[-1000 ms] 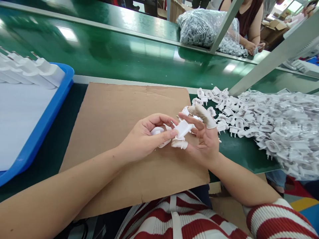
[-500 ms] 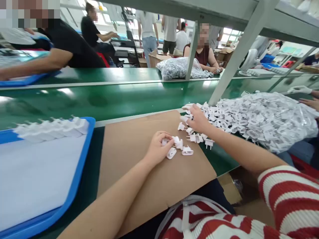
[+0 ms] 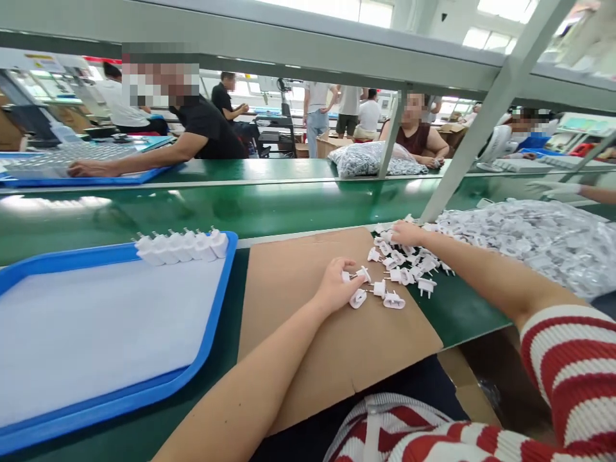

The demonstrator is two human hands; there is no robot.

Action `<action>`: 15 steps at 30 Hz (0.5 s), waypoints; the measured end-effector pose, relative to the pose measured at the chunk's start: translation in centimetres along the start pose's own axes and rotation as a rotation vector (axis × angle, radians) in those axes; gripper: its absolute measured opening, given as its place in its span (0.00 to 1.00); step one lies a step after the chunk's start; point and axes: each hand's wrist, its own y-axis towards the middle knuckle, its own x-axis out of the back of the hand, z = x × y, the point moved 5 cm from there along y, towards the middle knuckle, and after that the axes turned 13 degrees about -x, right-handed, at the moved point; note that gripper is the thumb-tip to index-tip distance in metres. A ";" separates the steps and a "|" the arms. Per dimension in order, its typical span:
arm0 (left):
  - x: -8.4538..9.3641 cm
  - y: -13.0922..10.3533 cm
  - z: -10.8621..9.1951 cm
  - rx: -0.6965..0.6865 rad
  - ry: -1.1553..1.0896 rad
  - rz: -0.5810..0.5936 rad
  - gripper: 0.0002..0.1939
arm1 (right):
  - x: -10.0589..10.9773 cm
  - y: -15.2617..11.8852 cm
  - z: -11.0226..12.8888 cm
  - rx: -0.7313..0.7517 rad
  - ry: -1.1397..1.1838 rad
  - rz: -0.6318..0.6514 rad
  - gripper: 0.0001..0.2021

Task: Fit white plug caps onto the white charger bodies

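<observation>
My left hand (image 3: pixel 337 285) rests on a brown cardboard sheet (image 3: pixel 293 308), its fingers curled round a white two-pin plug adapter (image 3: pixel 346 276) that is partly covered. Close to its thumb lie several more adapters, among them one on its side (image 3: pixel 358 298) and one showing its oval face (image 3: pixel 394 300). My right hand (image 3: pixel 408 234) reaches to the far right corner of the cardboard, with its fingers bent down among loose white adapters (image 3: pixel 397 258). Its fingertips are partly hidden, so what they grip is unclear.
At left, a blue tray (image 3: pixel 219 308) with a white liner holds a row of adapters (image 3: pixel 180 247) along its far edge. A heap of adapters in clear plastic (image 3: pixel 524 237) lies at right. A slanted metal post (image 3: pixel 462 154) rises beyond my right hand. Co-workers sit across the green belt (image 3: pixel 231 212).
The view has swung left and up, showing more of the blue tray. My left hand stays by the adapters on the cardboard; my right hand remains at the loose adapters, its fingers slightly shifted.
</observation>
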 end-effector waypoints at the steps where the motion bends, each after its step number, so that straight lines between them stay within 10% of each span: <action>1: 0.0 0.0 0.1 -0.003 0.003 0.008 0.18 | -0.4 -0.8 0.1 0.040 0.003 0.042 0.19; 7: 0.1 0.3 0.5 0.001 0.022 0.056 0.24 | -1.0 -4.6 -2.1 0.082 0.085 0.051 0.25; 15: 0.5 0.6 0.6 0.077 0.083 0.083 0.30 | -1.2 -6.7 -13.3 -0.482 -0.005 -0.106 0.20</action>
